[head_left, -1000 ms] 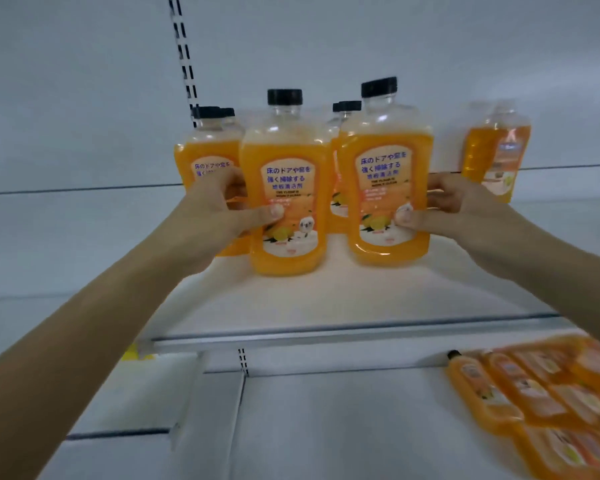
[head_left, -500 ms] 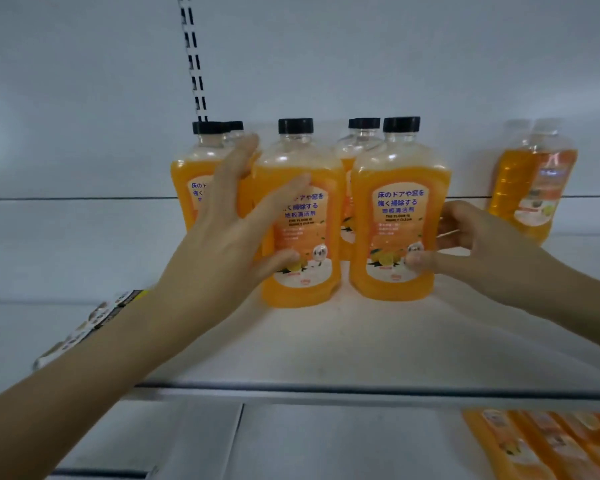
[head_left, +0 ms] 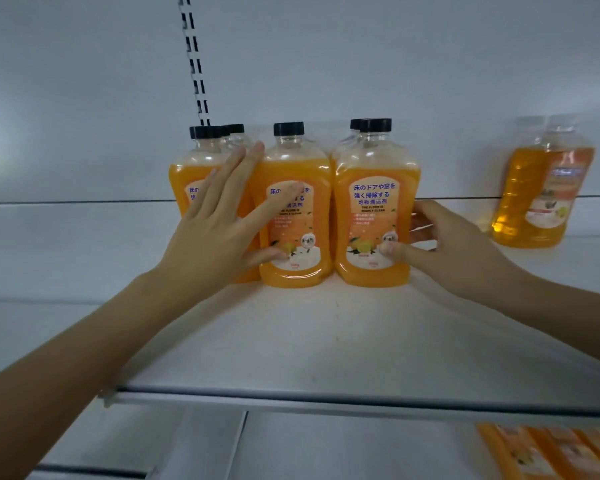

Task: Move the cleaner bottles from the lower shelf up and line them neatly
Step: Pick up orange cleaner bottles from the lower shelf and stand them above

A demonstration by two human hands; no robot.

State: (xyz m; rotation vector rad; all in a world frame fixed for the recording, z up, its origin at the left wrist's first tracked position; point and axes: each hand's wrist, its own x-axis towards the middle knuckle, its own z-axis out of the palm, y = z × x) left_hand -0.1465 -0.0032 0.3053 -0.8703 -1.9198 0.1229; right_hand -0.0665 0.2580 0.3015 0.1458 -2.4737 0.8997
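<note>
Several orange cleaner bottles with black caps stand in a cluster on the upper shelf (head_left: 326,341). My left hand (head_left: 215,237) lies flat with straight, spread fingers against the middle front bottle (head_left: 291,164) and the left front bottle (head_left: 184,174). My right hand (head_left: 454,247) grips the right front bottle (head_left: 374,209), thumb on its label and fingers round its right side. Two rear bottles show only their caps (head_left: 234,128) behind the front row. More orange bottles (head_left: 548,452) lie on the lower shelf at the bottom right.
One blurred orange bottle (head_left: 541,188) stands apart at the back right of the upper shelf. A slotted upright (head_left: 194,64) runs up the white back wall. The shelf's metal front edge (head_left: 326,400) crosses the view below my arms.
My left hand has let go of the middle bottle and now lies flat against it. The right hand has kept hold of the right bottle, which stands upright close to the middle one.
</note>
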